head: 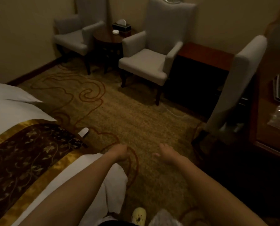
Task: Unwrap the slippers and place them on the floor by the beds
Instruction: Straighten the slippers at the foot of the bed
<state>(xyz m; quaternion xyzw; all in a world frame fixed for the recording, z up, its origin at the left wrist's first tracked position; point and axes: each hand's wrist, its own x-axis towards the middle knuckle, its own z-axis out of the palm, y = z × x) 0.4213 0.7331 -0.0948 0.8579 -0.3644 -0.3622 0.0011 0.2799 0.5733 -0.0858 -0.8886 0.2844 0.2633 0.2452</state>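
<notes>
Beyond both empty hands, perhaps a slipper [84, 132].

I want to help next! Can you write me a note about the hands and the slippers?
Left hand: curled, nothing seen in it.
Right hand: fingers spread, empty.
Things: a white shape, likely a slipper, lies on the carpet at the edge of the bed, half hidden. Crumpled plastic lies on the carpet below the right arm; what it holds cannot be told.
Done: probably one slipper is down by the bed.
Left: find its pair, check the plastic, and place any other slippers by the beds.
</notes>
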